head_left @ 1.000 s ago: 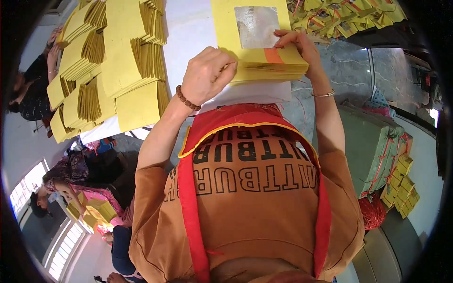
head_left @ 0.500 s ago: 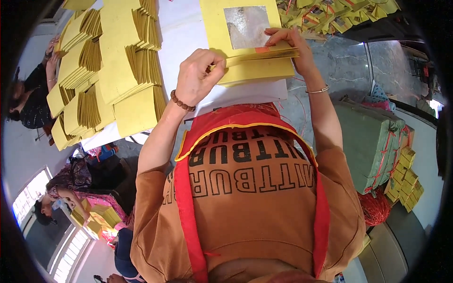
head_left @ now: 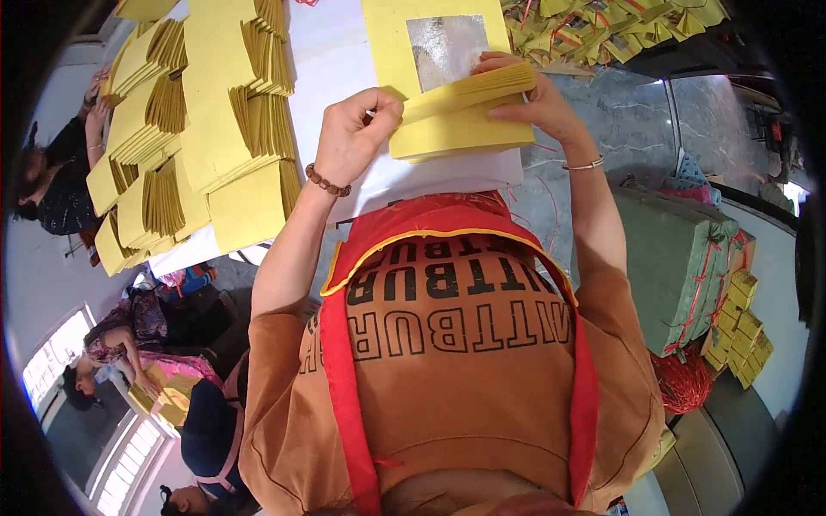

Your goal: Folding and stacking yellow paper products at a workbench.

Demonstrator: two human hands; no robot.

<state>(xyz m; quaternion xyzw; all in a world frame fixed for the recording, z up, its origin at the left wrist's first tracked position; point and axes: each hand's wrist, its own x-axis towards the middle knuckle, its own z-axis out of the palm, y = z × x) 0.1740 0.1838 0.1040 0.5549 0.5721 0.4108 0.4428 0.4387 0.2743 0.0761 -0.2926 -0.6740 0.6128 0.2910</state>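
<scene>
A stack of yellow paper sheets [head_left: 456,133] lies on the white table in front of me, its top sheet bearing a silver foil square [head_left: 449,43]. A band of layered sheets [head_left: 469,93] is raised across the stack, with its edges fanned toward me. My left hand [head_left: 354,129] pinches the left end of this band between thumb and fingers. My right hand [head_left: 551,107] grips the right end, thumb on the near side and fingers behind. Some of its fingertips are hidden by the paper.
Folded yellow paper bundles [head_left: 219,129] cover the left of the white table [head_left: 331,52]. More yellow paper with red strips [head_left: 602,34] is heaped at the far right. A green wrapped bale [head_left: 658,267] stands on the right. Other people [head_left: 129,331] are at the left.
The raised band has tilted up, showing more of its layered edges. My right thumb has come round to its near side. My left hand moved slightly left. A person at the lower left moved.
</scene>
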